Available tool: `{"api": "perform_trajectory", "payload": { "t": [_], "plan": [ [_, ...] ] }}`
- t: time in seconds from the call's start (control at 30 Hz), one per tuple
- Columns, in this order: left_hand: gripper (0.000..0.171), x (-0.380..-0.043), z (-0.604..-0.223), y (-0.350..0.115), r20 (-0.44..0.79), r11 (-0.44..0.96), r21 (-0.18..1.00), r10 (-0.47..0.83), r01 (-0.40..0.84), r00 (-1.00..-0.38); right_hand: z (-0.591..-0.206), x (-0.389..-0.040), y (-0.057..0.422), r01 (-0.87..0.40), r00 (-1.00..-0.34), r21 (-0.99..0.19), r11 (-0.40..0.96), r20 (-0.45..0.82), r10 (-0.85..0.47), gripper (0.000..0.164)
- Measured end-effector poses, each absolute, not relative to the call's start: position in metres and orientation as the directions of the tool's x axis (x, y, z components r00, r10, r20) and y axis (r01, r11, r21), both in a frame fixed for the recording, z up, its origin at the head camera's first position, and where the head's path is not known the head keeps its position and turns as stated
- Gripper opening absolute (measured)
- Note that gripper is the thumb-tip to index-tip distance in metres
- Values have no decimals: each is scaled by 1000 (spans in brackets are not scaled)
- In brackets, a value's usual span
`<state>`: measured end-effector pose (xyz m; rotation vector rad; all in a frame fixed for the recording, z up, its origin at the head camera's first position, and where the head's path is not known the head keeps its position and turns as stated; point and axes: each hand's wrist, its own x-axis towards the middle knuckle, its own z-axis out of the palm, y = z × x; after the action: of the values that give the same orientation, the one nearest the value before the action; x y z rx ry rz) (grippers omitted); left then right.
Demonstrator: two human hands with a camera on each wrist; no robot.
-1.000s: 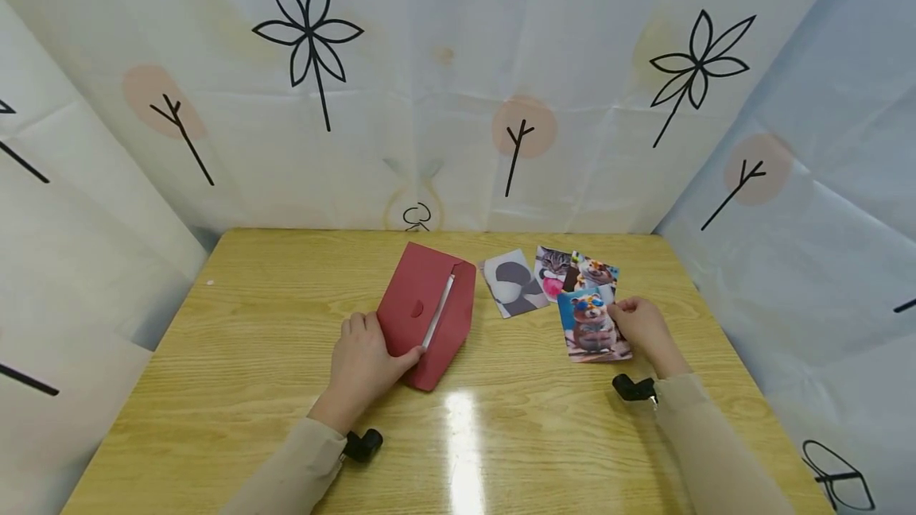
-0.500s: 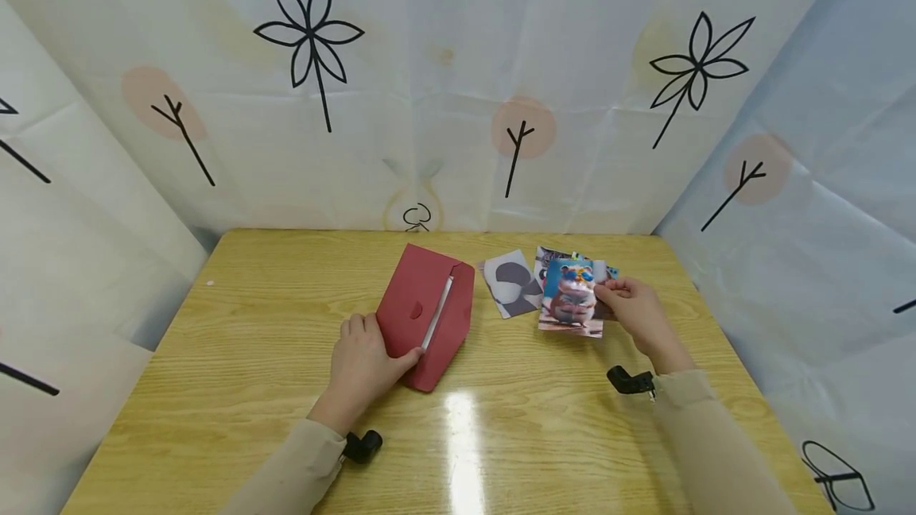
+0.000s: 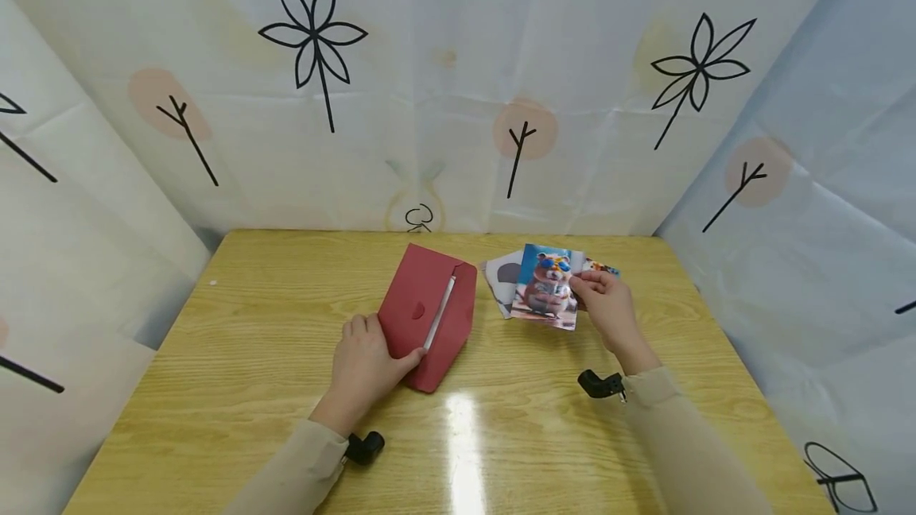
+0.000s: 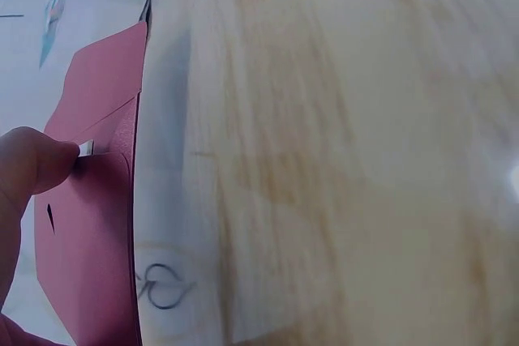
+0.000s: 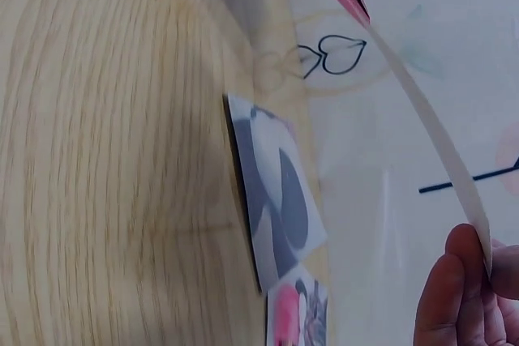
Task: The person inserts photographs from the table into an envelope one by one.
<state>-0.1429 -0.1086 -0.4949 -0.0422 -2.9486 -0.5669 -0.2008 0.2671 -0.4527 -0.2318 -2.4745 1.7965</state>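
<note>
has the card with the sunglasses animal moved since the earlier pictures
Yes. In the head view, the sunglasses animal card has moved left, toward the red envelope, and now partly hides the grey-and-white card.

A yellowish wooden table (image 3: 179,380) carries a small white speck (image 3: 212,283) near its far left corner. Pale cloth (image 3: 429,118) rises behind the far edge and beyond both side edges, printed with black-outlined flowers (image 3: 313,34) and dark twigs (image 3: 518,161) over peach blotches (image 3: 545,132). A glare streak (image 3: 463,451) runs toward the near side.
</note>
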Motion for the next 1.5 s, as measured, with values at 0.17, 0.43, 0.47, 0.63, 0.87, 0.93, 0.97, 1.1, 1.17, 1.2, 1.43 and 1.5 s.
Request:
{"api": "perform_trajectory", "payload": {
  "t": [0.17, 0.43, 0.47, 0.63, 0.87, 0.93, 0.97, 1.1, 1.17, 1.2, 1.43, 1.5],
  "plan": [
    [93, -144, -495, -108, 135, 929, 367, 0, 50, -991, -452, -200, 253, 82, -987, -949, 304, -33, 160, 44],
    [91, -144, -494, -106, 145, 928, 368, 4, 58, -989, -456, -201, 233, 104, -987, -959, 264, -67, 145, 41],
    [91, -144, -494, -106, 147, 928, 368, 6, 60, -989, -457, -202, 230, 108, -987, -960, 258, -72, 144, 40],
    [91, -144, -495, -106, 148, 926, 373, 3, 58, -989, -459, -201, 219, 92, -990, -969, 231, -65, 122, 37],
    [91, -143, -494, -106, 148, 928, 370, -3, 52, -989, -457, -201, 212, 45, -993, -977, 209, -22, 113, 38],
    [91, -143, -494, -106, 146, 927, 371, -2, 53, -989, -457, -201, 213, 41, -992, -978, 204, -15, 129, 38],
    [91, -143, -494, -106, 145, 927, 371, -2, 52, -989, -457, -201, 214, 43, -991, -978, 203, -15, 137, 38],
    [93, -144, -496, -105, 151, 931, 362, -4, 51, -989, -457, -202, 214, 65, -990, -978, 197, -39, 135, 39],
    [94, -144, -496, -104, 157, 934, 355, -6, 50, -988, -458, -202, 213, 80, -991, -976, 200, -56, 125, 39],
    [94, -144, -496, -103, 159, 934, 353, -8, 49, -987, -458, -202, 212, 83, -991, -977, 199, -60, 117, 40],
    [93, -145, -494, -99, 158, 933, 356, -11, 46, -987, -461, -200, 201, 81, -994, -987, 137, -69, 88, 31],
    [92, -146, -494, -98, 158, 934, 355, -10, 48, -987, -462, -199, 198, 78, -995, -988, 130, -68, 77, 27]
  ]
}}
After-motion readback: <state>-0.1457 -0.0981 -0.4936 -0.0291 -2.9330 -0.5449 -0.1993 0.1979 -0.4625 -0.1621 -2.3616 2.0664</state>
